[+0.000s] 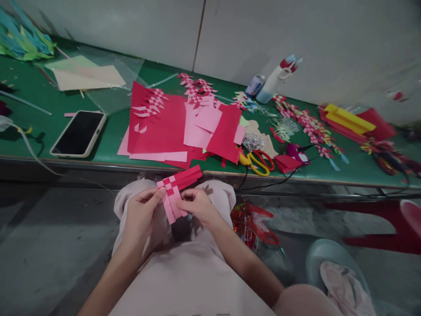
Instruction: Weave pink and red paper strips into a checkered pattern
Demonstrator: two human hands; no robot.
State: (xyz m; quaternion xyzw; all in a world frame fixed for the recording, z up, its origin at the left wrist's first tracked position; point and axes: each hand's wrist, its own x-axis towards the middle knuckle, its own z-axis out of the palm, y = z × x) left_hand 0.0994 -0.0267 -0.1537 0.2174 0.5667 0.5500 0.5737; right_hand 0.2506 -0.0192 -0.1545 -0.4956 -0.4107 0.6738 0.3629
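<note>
Above my lap I hold a woven piece of pink and red paper strips, checkered where the strips cross. My left hand pinches its left edge between thumb and fingers. On the other side, my right hand is closed on the lower pink strips. Red strips stick out to the upper right, and pink ones hang downward. Just beyond, on the green bench, lie red paper sheets and pink paper pieces. Finished-looking checkered woven strips rest on the red sheet.
A phone lies on the green bench at left. Yellow-handled scissors sit near its front edge. A white bottle and a small can stand by the wall. At lower right are a plastic bag and a stool.
</note>
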